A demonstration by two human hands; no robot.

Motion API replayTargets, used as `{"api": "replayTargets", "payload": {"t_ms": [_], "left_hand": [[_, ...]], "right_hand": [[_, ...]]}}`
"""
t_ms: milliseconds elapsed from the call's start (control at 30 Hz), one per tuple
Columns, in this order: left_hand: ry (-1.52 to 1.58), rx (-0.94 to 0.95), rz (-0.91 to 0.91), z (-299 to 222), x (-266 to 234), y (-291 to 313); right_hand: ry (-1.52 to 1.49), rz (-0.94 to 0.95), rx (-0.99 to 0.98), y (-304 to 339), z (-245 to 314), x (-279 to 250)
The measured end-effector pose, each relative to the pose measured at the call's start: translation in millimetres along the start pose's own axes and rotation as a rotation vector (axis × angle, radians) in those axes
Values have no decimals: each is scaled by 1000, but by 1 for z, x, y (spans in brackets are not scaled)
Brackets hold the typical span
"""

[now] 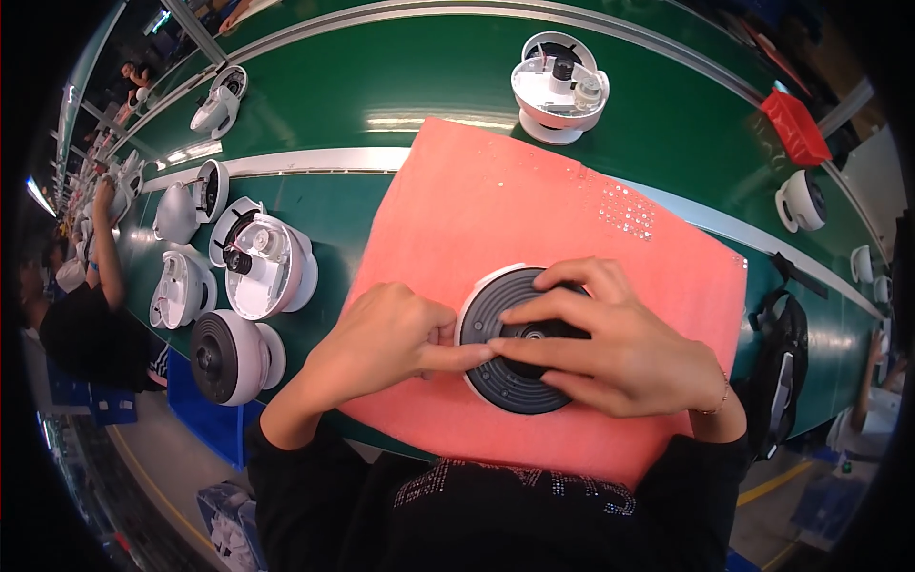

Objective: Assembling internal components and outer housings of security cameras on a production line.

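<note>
A round unit [519, 396] with a dark grey ringed disc face and a white rim lies face up on a pink cloth [457, 205] in front of me. My left hand [405, 334] is at its left edge, fingers curled under and thumb stretched to the disc; the thumb and curled fingers close on the rim. Over the disc, my right hand [610, 343] lies with its fingers spread, the tips touching the face and partly covering the dark centre. Whether anything small sits between the left fingertips is hidden.
Opened white housings [272, 262] and a closed round unit [229, 357] crowd the bench at left. Another opened housing [560, 91] stands on the green belt [429, 76] beyond the cloth. A red bin [796, 126] and black strapped object [783, 367] are at right. Co-workers sit at left.
</note>
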State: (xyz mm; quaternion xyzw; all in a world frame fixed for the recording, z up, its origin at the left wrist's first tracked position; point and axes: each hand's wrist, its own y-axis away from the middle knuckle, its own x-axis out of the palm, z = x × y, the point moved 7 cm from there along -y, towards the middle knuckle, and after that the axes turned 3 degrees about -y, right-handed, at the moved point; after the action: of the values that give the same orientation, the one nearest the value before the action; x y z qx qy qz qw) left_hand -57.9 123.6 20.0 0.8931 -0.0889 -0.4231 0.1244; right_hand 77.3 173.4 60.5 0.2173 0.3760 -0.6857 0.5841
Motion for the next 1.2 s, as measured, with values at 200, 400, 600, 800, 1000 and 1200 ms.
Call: {"api": "replayTargets", "payload": {"t_ms": [200, 400, 600, 800, 1000, 1200], "left_hand": [[-37, 38, -22, -1, 0, 0], [-57, 14, -12, 0, 0, 0], [-95, 55, -66, -2, -1, 2], [-222, -56, -1, 5, 4, 0], [728, 108, -75, 9, 50, 6], [341, 407, -425, -33, -2, 20]], "right_hand": [[132, -211, 106, -5, -2, -4], [223, -304, 73, 8, -8, -4], [13, 16, -29, 3, -5, 9], [-267, -445, 394, 23, -47, -6], [-663, -273, 546, 33, -54, 21], [-374, -574, 249, 9, -24, -20]]}}
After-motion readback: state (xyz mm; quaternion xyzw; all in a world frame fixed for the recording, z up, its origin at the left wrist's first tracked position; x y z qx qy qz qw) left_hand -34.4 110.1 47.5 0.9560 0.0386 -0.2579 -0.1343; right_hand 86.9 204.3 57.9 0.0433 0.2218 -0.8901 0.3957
